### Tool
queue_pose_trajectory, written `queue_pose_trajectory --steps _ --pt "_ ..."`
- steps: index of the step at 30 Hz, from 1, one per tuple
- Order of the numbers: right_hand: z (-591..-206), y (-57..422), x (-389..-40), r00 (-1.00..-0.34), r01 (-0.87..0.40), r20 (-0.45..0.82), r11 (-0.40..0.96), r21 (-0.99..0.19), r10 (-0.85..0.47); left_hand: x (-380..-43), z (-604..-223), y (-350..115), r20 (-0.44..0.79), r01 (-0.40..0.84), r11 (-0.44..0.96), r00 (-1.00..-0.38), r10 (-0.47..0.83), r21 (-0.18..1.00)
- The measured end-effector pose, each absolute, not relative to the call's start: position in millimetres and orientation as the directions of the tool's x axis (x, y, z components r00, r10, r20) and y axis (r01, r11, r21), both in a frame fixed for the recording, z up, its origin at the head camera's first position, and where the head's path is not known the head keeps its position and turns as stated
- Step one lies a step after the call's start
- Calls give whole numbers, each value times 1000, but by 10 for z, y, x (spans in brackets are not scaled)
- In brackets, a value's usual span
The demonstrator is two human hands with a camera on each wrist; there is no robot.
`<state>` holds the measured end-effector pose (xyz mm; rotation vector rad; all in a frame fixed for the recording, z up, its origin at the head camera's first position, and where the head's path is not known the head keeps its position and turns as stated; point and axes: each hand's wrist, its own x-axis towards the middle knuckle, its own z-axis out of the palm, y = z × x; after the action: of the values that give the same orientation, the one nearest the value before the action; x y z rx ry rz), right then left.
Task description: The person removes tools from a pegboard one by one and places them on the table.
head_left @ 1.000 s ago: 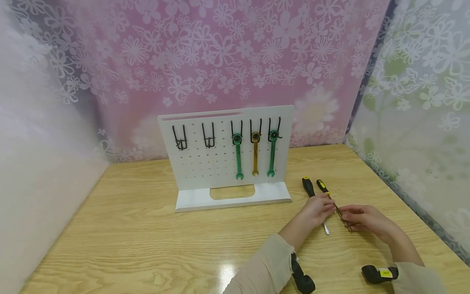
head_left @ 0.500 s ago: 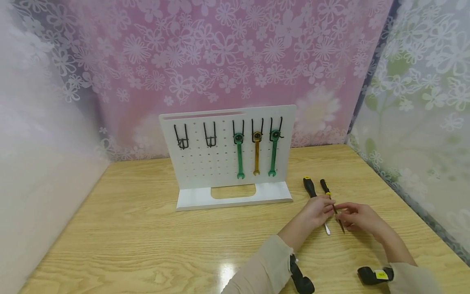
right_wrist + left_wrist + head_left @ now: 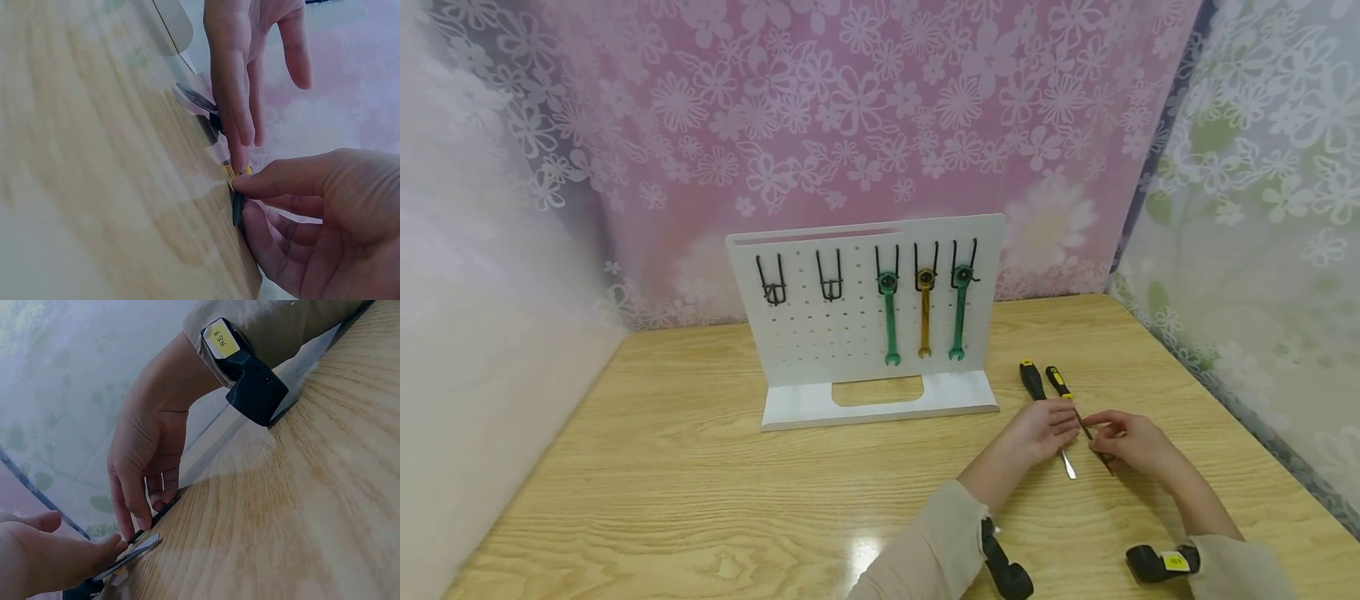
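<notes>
Two black-and-yellow screwdrivers lie side by side on the wooden table, handles pointing away. My left hand [image 3: 1043,431], fingers straight, lies across the shaft of the larger screwdriver [image 3: 1032,381], whose flat silver tip [image 3: 150,540] sticks out under the palm side. Its fingertips come right up to the thinner screwdriver [image 3: 1057,381]. At the dark shaft of that thinner one, my right hand [image 3: 1131,442] pinches with thumb and fingers near the tip end. In the right wrist view the right thumb [image 3: 275,178] presses over the shaft, and the left fingers point down beside it.
A white pegboard stand [image 3: 880,408] stands behind and left of the hands. Two green wrenches [image 3: 891,325] and one yellow wrench [image 3: 924,325] hang on its right hooks. Two more black hooks [image 3: 830,279] on the left hold nothing. Flowered curtains [image 3: 850,108] surround the table [image 3: 685,467].
The thinner screwdriver has rolled and swivelled under the right fingers, its handle swinging right and then back left. The left hand has drawn slightly back to the left.
</notes>
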<state>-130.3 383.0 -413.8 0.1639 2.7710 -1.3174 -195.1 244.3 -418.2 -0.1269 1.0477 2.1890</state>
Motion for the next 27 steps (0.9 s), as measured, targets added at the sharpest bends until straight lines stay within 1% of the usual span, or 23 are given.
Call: queue_pose_trajectory --steps 6,11,17,22,27 --pt "-4159 3849 -1320 -991 133 -116 629 -766 67 -2005 -4175 2367 -334 -641 -457 -739 586 617" --pt "-4138 3843 -1320 -991 134 -116 629 -766 70 -2054 -4119 2246 -311 -630 -484 -749 585 607" --pt "-4036 3824 -1306 -995 87 -27 665 -741 100 -2144 -3980 1988 -236 -591 -496 -761 604 636" --pt "-3924 3764 -1291 -995 29 36 619 -785 93 -2238 -3842 1723 -139 -510 -499 -783 606 701" --pt "-3829 3665 -1317 -994 -35 86 578 -816 61 -2290 -3708 1447 -75 -394 -497 -835 545 773"
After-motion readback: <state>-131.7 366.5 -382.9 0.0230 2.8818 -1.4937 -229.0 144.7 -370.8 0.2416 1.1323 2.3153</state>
